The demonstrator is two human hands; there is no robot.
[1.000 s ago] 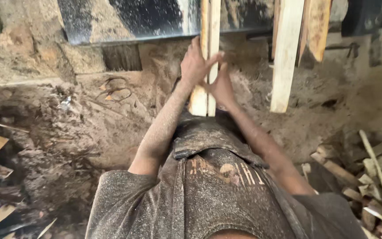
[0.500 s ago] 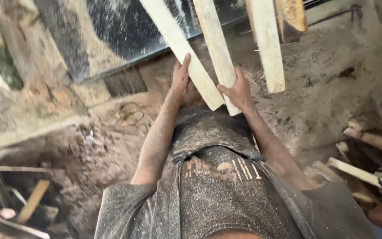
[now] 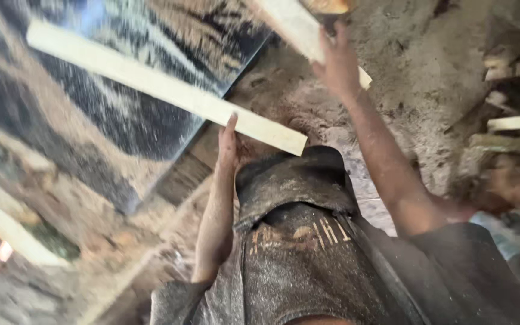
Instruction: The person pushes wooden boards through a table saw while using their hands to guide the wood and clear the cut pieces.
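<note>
Now seemingly separate: left hand (image 3: 229,144), slat (image 3: 164,87).

Sawdust-covered floor (image 3: 428,72), dusty dark machine table (image 3: 121,120), scattered offcuts (image 3: 516,123).

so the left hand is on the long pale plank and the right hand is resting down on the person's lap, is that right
Not quite. The left hand is indeed on the long pale plank, but the right hand is not on the lap: it is raised, gripping a second pale plank near the top of the head view.
</note>
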